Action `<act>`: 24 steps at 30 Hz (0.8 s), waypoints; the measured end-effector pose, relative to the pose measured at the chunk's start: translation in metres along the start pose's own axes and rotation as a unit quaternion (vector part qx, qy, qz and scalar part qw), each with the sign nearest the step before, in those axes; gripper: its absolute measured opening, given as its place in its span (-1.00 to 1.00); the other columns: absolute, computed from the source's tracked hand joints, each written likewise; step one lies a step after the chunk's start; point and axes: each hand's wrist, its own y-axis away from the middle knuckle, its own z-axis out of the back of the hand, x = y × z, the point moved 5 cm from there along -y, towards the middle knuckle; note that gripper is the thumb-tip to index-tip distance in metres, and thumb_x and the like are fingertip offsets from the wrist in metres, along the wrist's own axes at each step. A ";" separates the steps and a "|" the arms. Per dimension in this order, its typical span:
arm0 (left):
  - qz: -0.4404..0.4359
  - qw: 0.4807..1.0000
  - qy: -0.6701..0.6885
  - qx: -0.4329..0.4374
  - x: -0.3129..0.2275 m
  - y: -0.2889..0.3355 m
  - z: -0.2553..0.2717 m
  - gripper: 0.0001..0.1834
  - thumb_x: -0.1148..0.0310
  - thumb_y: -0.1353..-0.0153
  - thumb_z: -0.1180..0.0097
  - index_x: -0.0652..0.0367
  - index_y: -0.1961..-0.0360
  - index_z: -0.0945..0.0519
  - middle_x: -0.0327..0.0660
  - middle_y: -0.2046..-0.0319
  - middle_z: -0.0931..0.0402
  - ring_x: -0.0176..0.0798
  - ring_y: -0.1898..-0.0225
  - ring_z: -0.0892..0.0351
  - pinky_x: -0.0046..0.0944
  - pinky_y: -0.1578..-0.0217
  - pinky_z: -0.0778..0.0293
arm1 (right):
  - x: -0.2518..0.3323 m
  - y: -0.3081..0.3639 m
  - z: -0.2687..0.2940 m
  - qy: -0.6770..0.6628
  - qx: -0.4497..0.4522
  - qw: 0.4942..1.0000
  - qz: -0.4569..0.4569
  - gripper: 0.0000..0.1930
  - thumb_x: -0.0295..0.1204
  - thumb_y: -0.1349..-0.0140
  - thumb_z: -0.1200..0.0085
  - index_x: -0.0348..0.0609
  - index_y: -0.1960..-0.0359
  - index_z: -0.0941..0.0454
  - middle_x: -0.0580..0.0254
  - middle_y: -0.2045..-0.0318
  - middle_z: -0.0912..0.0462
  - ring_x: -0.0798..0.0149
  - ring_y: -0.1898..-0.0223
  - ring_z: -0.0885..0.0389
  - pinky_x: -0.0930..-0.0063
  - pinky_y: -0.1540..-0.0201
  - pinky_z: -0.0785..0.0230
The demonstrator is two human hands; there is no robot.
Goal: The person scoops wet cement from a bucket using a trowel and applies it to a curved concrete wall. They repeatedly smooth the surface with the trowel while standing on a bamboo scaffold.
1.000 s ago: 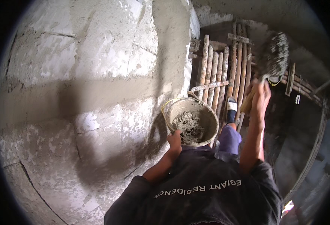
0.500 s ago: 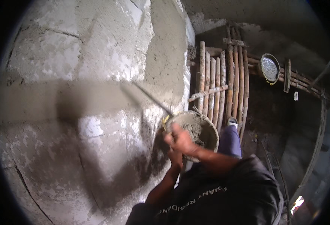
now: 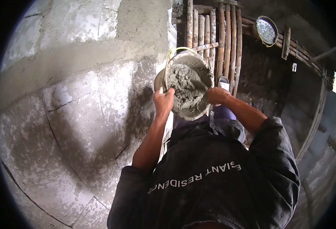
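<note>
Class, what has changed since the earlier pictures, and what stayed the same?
The bare right hand swung across the round grey bucket of mortar to its left side, then back to its right; what it holds is unclear. The bucket tipped rightward, exposing its outer left wall. The bare left hand stayed on it; the brown wooden poles stayed.

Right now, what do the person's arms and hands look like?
The left hand and right hand are ungloved. The forearms are bare too, below loose, dark sleeves. The shirt is dark as well, with pale lettering.
</note>
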 end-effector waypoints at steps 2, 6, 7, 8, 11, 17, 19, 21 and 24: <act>-0.019 0.999 0.041 0.013 -0.016 0.000 -0.003 -0.77 0.40 0.09 -0.04 0.44 0.53 -0.47 -0.16 0.72 -0.42 -0.37 0.60 -0.35 -0.24 0.52 -0.32 | 0.033 0.003 -0.007 0.060 0.003 0.983 0.172 -0.73 -0.30 -0.03 0.01 -0.30 0.37 -0.50 -0.08 0.35 -0.59 0.05 0.35 -0.61 0.24 0.35 -0.47; -0.017 0.998 0.066 0.016 -0.029 -0.001 0.000 -0.83 0.43 0.08 -0.06 0.38 0.57 -0.47 -0.29 0.72 -0.38 -0.45 0.61 -0.28 -0.32 0.57 -0.27 | 0.030 0.027 -0.005 -0.409 0.055 0.911 -0.007 -0.72 -0.33 0.03 -0.02 -0.35 0.39 -0.43 -0.08 0.43 -0.58 0.10 0.40 -0.61 0.30 0.42 -0.44; -0.013 0.997 0.077 0.013 -0.030 -0.002 0.000 -0.83 0.43 0.08 -0.06 0.37 0.58 -0.46 -0.30 0.72 -0.37 -0.45 0.62 -0.27 -0.32 0.58 -0.27 | 0.027 0.037 -0.002 -0.440 0.037 0.896 -0.041 -0.71 -0.33 0.04 -0.02 -0.35 0.38 -0.43 -0.07 0.44 -0.58 0.10 0.40 -0.61 0.31 0.41 -0.44; -0.004 0.996 0.084 0.007 -0.030 -0.001 0.001 -0.83 0.43 0.08 -0.06 0.37 0.59 -0.45 -0.31 0.72 -0.36 -0.45 0.63 -0.27 -0.33 0.58 -0.26 | 0.028 0.047 0.016 -0.345 -0.061 0.935 0.047 -0.79 -0.36 -0.01 0.01 -0.27 0.40 -0.48 -0.02 0.42 -0.56 0.11 0.37 -0.58 0.30 0.33 -0.42; 0.042 0.992 0.113 -0.017 -0.024 -0.005 -0.004 -0.85 0.44 0.09 -0.06 0.34 0.61 -0.43 -0.33 0.72 -0.33 -0.45 0.66 -0.23 -0.33 0.61 -0.22 | 0.014 0.071 0.031 -0.433 -0.096 0.896 0.019 -0.85 -0.38 -0.06 0.02 -0.14 0.40 -0.55 0.05 0.33 -0.51 0.14 0.30 -0.52 0.30 0.21 -0.38; 0.118 0.975 0.141 -0.122 0.007 -0.008 -0.016 -0.67 0.41 0.22 -0.09 0.38 0.37 -0.52 -0.23 0.44 -0.49 -0.29 0.41 -0.43 -0.28 0.36 -0.36 | -0.008 0.092 0.058 -0.623 -0.159 0.766 -0.006 -0.67 -0.29 -0.10 0.03 -0.35 0.25 -0.41 0.24 0.54 -0.43 0.43 0.59 -0.41 0.54 0.54 -0.30; 0.108 0.979 0.133 -0.111 0.016 -0.011 -0.016 -0.64 0.39 0.25 -0.09 0.39 0.35 -0.53 -0.18 0.43 -0.50 -0.26 0.40 -0.44 -0.26 0.36 -0.37 | -0.017 0.101 0.074 -0.727 -0.225 0.648 0.010 -0.67 -0.25 -0.08 0.01 -0.29 0.24 -0.43 0.29 0.56 -0.44 0.45 0.62 -0.39 0.56 0.56 -0.29; 0.147 0.967 0.184 -0.095 0.030 -0.004 -0.019 -0.62 0.35 0.19 -0.08 0.45 0.34 -0.51 -0.05 0.35 -0.51 -0.16 0.34 -0.46 -0.23 0.27 -0.36 | -0.034 0.114 0.103 -0.747 -0.338 0.570 0.053 -0.69 -0.27 -0.12 0.05 -0.27 0.22 -0.42 0.33 0.54 -0.44 0.47 0.62 -0.39 0.56 0.59 -0.28; 0.146 0.968 0.169 -0.113 0.042 0.006 -0.011 -0.66 0.36 0.15 -0.07 0.46 0.38 -0.51 -0.09 0.41 -0.51 -0.24 0.39 -0.44 -0.25 0.32 -0.36 | -0.071 0.126 0.169 -0.676 -0.491 0.541 0.095 -0.71 -0.29 -0.12 0.05 -0.21 0.19 -0.43 0.34 0.61 -0.43 0.47 0.63 -0.38 0.59 0.51 -0.27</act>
